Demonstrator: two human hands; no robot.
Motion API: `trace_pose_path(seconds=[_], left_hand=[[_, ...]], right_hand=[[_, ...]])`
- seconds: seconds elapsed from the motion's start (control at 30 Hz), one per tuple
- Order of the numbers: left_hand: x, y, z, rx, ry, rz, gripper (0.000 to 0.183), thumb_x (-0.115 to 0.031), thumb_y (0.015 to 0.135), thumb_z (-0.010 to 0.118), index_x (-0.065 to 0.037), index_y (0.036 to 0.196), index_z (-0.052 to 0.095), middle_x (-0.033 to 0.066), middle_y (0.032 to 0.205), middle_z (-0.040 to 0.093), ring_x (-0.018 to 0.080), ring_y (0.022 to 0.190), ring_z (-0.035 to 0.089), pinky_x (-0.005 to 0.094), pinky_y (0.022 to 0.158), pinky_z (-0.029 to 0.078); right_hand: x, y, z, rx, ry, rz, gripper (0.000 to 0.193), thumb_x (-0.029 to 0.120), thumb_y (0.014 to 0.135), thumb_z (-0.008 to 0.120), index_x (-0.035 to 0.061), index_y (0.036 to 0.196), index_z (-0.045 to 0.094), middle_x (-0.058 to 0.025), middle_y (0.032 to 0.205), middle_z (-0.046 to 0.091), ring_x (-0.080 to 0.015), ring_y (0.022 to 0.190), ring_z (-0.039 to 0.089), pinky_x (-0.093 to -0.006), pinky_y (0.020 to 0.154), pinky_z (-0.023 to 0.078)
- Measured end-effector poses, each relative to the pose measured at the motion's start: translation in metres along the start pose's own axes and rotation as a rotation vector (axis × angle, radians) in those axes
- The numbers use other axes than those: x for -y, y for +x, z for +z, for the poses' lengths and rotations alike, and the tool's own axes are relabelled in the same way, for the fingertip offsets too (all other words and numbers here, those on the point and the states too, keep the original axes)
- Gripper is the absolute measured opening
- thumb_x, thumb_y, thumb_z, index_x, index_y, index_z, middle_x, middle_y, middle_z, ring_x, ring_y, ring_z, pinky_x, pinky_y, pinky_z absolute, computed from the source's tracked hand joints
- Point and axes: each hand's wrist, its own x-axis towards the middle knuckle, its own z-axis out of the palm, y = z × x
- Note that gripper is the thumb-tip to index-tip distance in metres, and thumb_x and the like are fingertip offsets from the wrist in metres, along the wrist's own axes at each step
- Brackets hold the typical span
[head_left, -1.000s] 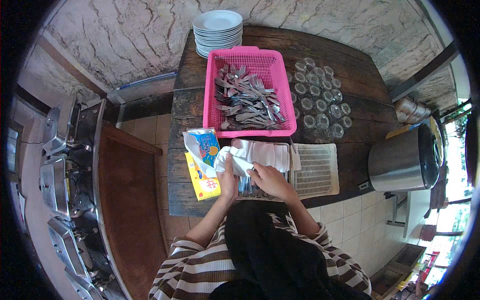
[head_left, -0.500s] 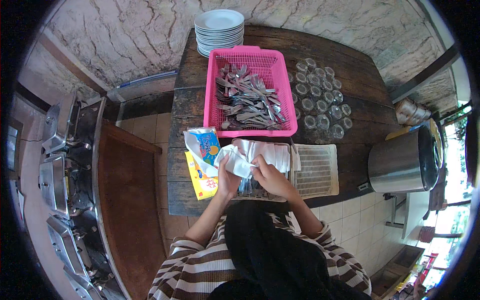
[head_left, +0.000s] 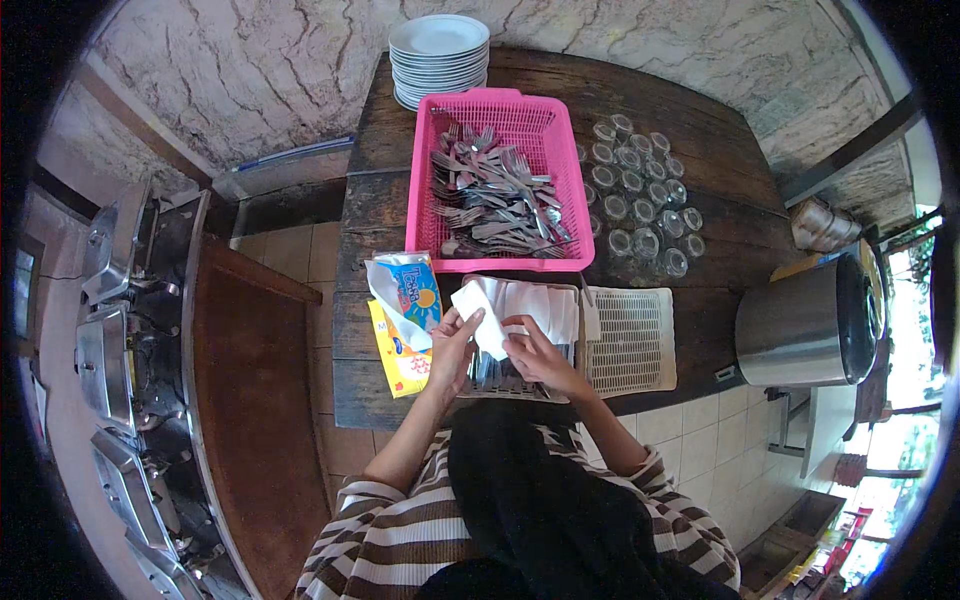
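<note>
The white napkin [head_left: 484, 316] is hovering by the folded napkins [head_left: 550, 308], my left hand [head_left: 453, 348] pinching it, probably for steadiness. My right hand [head_left: 542, 362] is touching its edge, whether clamped I can't tell; the pink basket [head_left: 500, 266] is sitting beyond, likely for easy reach.

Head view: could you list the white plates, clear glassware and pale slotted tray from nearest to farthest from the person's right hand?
From the right hand:
1. Pale slotted tray, just to its right.
2. Clear glassware, farther up, to the right.
3. White plates, stacked farthest up, to the left.
</note>
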Motion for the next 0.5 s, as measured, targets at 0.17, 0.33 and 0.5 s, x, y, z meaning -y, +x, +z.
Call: trace_pose_path(seconds=[0.17,0.33,0.5], left_hand=[[0.009,-0.002,0.008,-0.031,0.022,0.062,0.028,-0.003,0.072,0.057,-0.001,0.099,0.047,0.0056,0.087,0.057,0.0103,0.076,0.055,0.0231,0.066,0.045],[0.023,-0.005,0.019,-0.07,0.045,0.203,0.033,0.001,0.071,0.056,0.0,0.101,0.045,0.0074,0.09,0.056,0.0113,0.084,0.052,0.0228,0.075,0.041],[0.032,-0.007,0.019,-0.019,0.126,0.261,0.043,0.005,0.072,0.051,-0.002,0.112,0.036,0.0061,0.1,0.05,0.0123,0.089,0.049,0.0231,0.077,0.039]], right_hand=[[-0.01,-0.002,0.005,-0.132,0.006,-0.125,0.022,0.022,0.086,0.038,0.0053,0.099,0.031,0.0004,0.058,0.038,-0.0039,0.038,0.03,-0.0182,0.033,0.024],[-0.015,-0.001,0.007,-0.221,-0.018,-0.202,0.022,0.024,0.086,0.035,0.0064,0.099,0.03,0.0004,0.055,0.034,-0.0044,0.037,0.029,-0.0177,0.031,0.026],[-0.017,0.005,0.013,-0.419,-0.298,-0.379,0.023,0.025,0.085,0.039,0.0041,0.094,0.036,0.0018,0.053,0.035,-0.0039,0.04,0.032,-0.0192,0.036,0.027]])
